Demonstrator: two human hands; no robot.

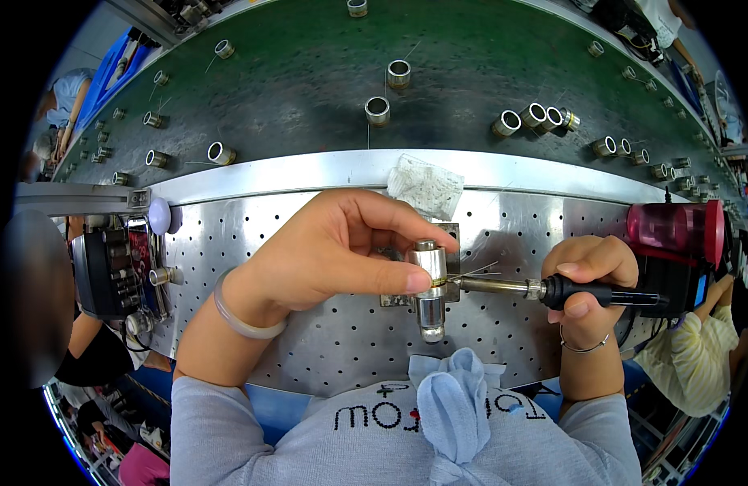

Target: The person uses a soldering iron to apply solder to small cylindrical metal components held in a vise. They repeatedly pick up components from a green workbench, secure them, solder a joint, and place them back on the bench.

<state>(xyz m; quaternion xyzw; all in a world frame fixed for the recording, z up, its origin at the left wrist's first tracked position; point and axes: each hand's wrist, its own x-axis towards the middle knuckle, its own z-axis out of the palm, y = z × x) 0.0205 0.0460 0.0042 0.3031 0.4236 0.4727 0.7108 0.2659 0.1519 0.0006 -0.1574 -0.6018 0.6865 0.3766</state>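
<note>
Between the thumb and fingers of my left hand (317, 247) is a shiny metal cylinder (429, 283), held upright over a small metal fixture (453, 283). A yellowish band rings its middle, and thin wire leads stick out to the right. My right hand (591, 279) is closed around the black handle of a soldering iron (503, 286). The iron lies level, its tip pointing left and reaching the cylinder's right side at the band. Whether the tip touches the metal is too small to tell.
Behind the perforated metal work surface (325, 344) runs a green conveyor belt (301, 89) carrying several metal rings with wires. A crumpled whitish cloth (426, 186) lies at the metal rail. To the right stands a pink transparent container (673, 235); a black rack (106, 271) is at left. Other people work nearby.
</note>
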